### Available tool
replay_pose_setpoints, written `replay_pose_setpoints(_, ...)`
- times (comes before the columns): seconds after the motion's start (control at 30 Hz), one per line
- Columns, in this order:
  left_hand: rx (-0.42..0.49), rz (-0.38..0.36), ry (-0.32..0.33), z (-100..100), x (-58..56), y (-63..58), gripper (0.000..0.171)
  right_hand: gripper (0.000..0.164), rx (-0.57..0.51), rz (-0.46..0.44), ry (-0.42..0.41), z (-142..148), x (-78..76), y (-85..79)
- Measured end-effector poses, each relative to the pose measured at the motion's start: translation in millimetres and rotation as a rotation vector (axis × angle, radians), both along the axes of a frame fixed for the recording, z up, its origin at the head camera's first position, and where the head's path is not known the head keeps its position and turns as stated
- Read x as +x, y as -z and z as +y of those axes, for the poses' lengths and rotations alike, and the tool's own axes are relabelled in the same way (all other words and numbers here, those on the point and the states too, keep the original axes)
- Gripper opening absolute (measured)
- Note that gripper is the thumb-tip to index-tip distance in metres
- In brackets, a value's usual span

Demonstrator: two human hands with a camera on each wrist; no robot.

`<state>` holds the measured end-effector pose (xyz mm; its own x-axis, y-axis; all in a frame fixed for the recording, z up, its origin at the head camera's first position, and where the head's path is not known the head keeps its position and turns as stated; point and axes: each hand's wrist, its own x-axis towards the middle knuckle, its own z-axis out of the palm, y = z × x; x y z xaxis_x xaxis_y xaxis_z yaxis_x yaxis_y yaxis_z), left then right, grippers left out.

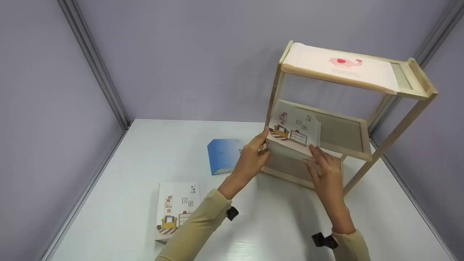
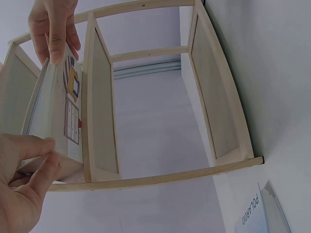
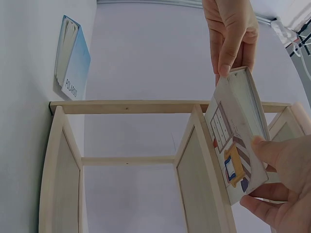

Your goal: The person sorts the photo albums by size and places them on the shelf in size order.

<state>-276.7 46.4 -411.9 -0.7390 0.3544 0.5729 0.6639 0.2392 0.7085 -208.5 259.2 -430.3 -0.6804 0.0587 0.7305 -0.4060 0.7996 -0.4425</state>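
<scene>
A thick book [image 1: 295, 125] with a white cover, printed with a yellow chair and a chest of drawers, is held between both hands at the middle shelf [image 1: 340, 132] of a wooden rack. My left hand [image 1: 252, 156] pinches its near left corner, thumb and fingers on either side in the left wrist view. At the near right end, my right hand [image 1: 326, 172] grips it likewise; the right wrist view shows that hand [image 3: 286, 182] beside the page edges. The book lies tilted over the shelf's left part; whether its far side rests there, I cannot tell.
A flat white item with a pink elephant [image 1: 344, 62] covers most of the rack's top shelf. On the white table, left of the rack, lies a blue book [image 1: 222, 156] marked POLAROID. A similar white book [image 1: 175, 204] lies nearer, partly behind the left sleeve.
</scene>
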Motion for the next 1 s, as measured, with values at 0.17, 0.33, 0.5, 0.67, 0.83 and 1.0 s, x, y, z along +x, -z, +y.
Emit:
replay_pose_setpoints(0.17, -0.006, -0.003, 0.001, 0.5, -0.9, -0.6, 0.067, 0.048, -0.001, -0.01, 0.006, 0.6, -0.4, -0.3)
replay_pose_setpoints(0.33, -0.034, -0.011, -0.002, 0.1, -2.1, -2.4, 0.066, 0.048, 0.013, -0.004, 0.021, 1.2, -1.7, -1.0)
replay_pose_setpoints(0.5, -0.047, -0.034, -0.001, 0.3, -3.8, -5.1, 0.067, 0.047, 0.023, 0.002, 0.031, 1.8, -4.4, -2.4)
replay_pose_setpoints(0.67, -0.044, -0.036, -0.001, 0.4, -4.7, -5.8, 0.067, 0.047, 0.037, 0.004, 0.036, 2.7, -6.3, -2.4)
replay_pose_setpoints(0.83, -0.053, -0.036, -0.001, 0.3, -4.6, -6.8, 0.067, 0.047, 0.044, 0.013, 0.037, 3.4, -7.3, -2.3)
replay_pose_setpoints(1.0, -0.065, -0.055, 0.004, 0.4, -4.5, -6.9, 0.066, 0.047, 0.04, 0.018, 0.028, 3.7, -7.9, -2.2)
